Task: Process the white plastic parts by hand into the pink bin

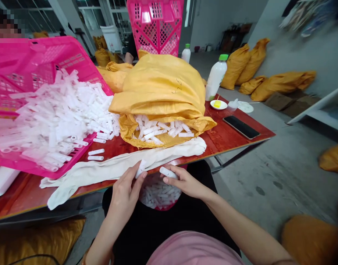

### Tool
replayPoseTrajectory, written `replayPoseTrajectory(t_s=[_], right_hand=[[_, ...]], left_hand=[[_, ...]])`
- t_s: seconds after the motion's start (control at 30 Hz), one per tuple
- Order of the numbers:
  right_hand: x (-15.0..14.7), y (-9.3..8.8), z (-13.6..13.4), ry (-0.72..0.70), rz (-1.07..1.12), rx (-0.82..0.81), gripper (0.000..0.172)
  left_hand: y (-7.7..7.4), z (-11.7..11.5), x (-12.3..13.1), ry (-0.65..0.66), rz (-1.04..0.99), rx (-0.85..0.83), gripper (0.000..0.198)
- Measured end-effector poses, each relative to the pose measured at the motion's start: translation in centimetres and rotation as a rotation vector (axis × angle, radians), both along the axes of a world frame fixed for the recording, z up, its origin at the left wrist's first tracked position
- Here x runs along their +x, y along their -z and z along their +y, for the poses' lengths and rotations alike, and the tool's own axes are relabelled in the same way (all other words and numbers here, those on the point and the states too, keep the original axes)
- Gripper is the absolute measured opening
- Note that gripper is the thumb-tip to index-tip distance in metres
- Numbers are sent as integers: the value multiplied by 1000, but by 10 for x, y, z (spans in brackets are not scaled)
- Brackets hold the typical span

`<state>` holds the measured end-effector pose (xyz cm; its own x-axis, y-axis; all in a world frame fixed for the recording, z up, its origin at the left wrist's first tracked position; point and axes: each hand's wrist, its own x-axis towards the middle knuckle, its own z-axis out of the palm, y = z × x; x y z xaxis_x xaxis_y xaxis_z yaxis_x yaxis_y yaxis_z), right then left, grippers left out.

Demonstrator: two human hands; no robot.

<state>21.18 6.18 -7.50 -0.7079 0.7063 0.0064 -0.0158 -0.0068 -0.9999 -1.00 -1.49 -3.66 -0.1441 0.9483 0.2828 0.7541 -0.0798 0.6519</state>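
Observation:
My left hand (125, 188) is closed on a short white plastic tube (141, 168), held tilted between thumb and fingers. A second white plastic tube (168, 172) lies nearly level in the closed fingers of my right hand (188, 181). The two tubes are apart, just off the table's front edge. Below my hands, between my legs, a container with a pink rim (167, 208) holds many similar tubes. In front of me a yellow woven sack (162, 84) lies with its mouth open, tubes showing inside. A rolled white cloth (110, 167) stretches along the table edge.
A tilted pink basket (61, 176) spills a heap of white tubes (75, 110) at left. Two white bottles with green caps, including a nearer bottle (216, 77), a small dish (219, 105) and a phone (241, 127) stand or lie at right. Filled yellow sacks (237, 68) line the floor.

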Motion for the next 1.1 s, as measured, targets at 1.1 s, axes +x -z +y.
replayPoseTrajectory(t_s=[1.1], right_hand=[[-10,-13,-23,-42,-286,471,26]], left_hand=[[11,-12,30,1,-630,-213,39]])
